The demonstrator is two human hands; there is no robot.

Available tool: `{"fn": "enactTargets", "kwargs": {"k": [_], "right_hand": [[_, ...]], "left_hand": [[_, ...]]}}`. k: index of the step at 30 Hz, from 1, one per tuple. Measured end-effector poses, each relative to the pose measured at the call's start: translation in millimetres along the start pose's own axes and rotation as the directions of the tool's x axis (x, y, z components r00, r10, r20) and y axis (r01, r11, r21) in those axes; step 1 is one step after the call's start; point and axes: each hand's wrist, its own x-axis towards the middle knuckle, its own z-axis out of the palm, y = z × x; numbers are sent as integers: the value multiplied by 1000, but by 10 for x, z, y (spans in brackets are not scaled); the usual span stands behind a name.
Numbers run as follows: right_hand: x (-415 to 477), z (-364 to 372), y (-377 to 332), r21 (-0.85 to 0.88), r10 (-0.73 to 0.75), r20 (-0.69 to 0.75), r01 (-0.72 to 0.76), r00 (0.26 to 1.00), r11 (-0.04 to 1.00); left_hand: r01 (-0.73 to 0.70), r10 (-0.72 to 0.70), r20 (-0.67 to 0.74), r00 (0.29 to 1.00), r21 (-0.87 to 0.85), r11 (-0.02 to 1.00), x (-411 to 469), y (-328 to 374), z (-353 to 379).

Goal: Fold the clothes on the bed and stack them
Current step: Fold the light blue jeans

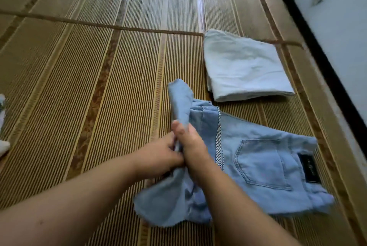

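right of the fingers jeans (258,158) lie on bed (79,86); left hand (158,156) and right hand (191,144) both clench the bunched leg. uneven tug could skew the fold or drag waistband.

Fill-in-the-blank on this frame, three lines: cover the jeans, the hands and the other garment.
1. The number of hands gripping the jeans is ____: the left hand and the right hand.
2. The label on the jeans is ____ in colour.
3. The pale garment lying on the mat beyond the jeans is not crumpled but already ____.
Missing words: two; black; folded.
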Motion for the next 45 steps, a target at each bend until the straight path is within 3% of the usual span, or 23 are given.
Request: {"fn": "enactTargets", "kwargs": {"k": [3, 6, 8, 11, 14, 17, 19, 21, 23, 25, 27, 28, 33, 36, 39, 41, 43, 45], "right_hand": [[-189, -507, -411, -19, 81, -101, -84, 992, 996], [-387, -1230, -612, -3, 107, -192, -110, 976, 994], [-565, -1659, -692, 162, 149, -199, -118, 969, 980], [-812, -2319, -651, 303, 143, -160, -90, 977, 949], [-896, -2996, -490, 372, 154, -188, -75, 970, 925], [-812, -3597, -127, 325, 224, -262, -133, 939, 936], [-661, -3879, 155, 192, 263, -335, -208, 905, 959], [-483, -4059, 447, -131, 208, -445, -293, 871, 947], [-310, -4102, 742, -482, 63, -584, -409, 809, 775], [-185, -3987, 952, -746, -125, -528, -389, 840, 542], [-54, -3857, 1100, -901, -163, -317, -243, 934, 360], [23, -3837, 1157, -925, -130, -250, -197, 959, 326], [346, -4012, 1320, -926, 43, -209, -212, 977, 311], [403, -4048, 1233, -925, 134, -172, -207, 976, 320], [218, -4051, 1151, -894, 110, -201, -228, 973, 386], [24, -4001, 1159, -798, 54, -354, -331, 934, 503], [-162, -3904, 1198, -658, 33, -504, -409, 863, 633], [-309, -3804, 1235, -580, 24, -561, -413, 827, 702]], "left_hand": [[-65, 56, 70, 996, 140, 988, 11, 423, 422], [-189, 184, 223, 957, 4, 982, 16, 687, 831], [-246, 240, 164, 957, 22, 969, 102, 785, 1094], [-310, 345, -54, 937, 326, 893, 368, 835, 1349], [-276, 354, -55, 934, 522, 807, 692, 828, 1577], [-199, 281, -35, 959, 625, 755, 1089, 720, 1846], [-112, 223, -68, 972, 703, 702, 1345, 570, 1958], [2, 144, -109, 984, 802, 597, 1585, 353, 2044], [93, 66, -146, 987, 857, 506, 1752, 111, 2099], [134, 61, -183, 981, 873, 469, 1849, -91, 2161], [162, 87, -229, 970, 866, 473, 1913, -216, 2238], [181, 94, -254, 963, 861, 476, 1944, -258, 2269], [220, 71, -289, 955, 845, 487, 2109, -352, 2329], [232, -29, -251, 968, 838, 494, 2106, -280, 2296], [250, -74, -254, 964, 784, 568, 2026, -178, 2258], [315, -57, -417, 907, 584, 748, 1912, -135, 2275], [355, -143, -628, 765, 227, 907, 1783, -140, 2278], [362, -271, -660, 700, 1, 932, 1691, -156, 2217]]}}
